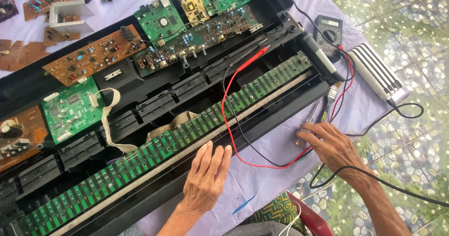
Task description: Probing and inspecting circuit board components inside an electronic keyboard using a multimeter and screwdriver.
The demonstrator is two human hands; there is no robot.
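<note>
My left hand (206,177) lies flat, palm down, fingers together and extended, on the front edge of the opened keyboard case (262,119). It grips nothing. My right hand (334,147) rests on the lilac cloth (280,145) to the right of the case, fingers spread loosely, with the fingertips (308,129) at a small brass-coloured part (298,142) and the tip of a screwdriver (314,114). I cannot tell whether the fingers pinch that part or only touch it.

The long green contact strip (154,149) runs diagonally, from lower left to upper right, along the front of the case. Its long axis passes just beyond my left fingertips, so the left hand is the nearer one. The right hand sits off the strip's right end, apart from it.

A red lead (229,124) crosses the strip and loops over the cloth between my hands; its red probe (255,57) lies further up on the case. A black lead (374,177) passes under my right wrist. Both run towards the multimeter (329,32) at upper right, beside a white ribbed box (374,70) and a grey soldering iron (320,53).

Further out, green and brown circuit boards (96,53) lie along the far side of the case.

The lower left end of the strip is cut off by the frame edge. The brass part is too small to identify. The underside of my left palm is hidden.
</note>
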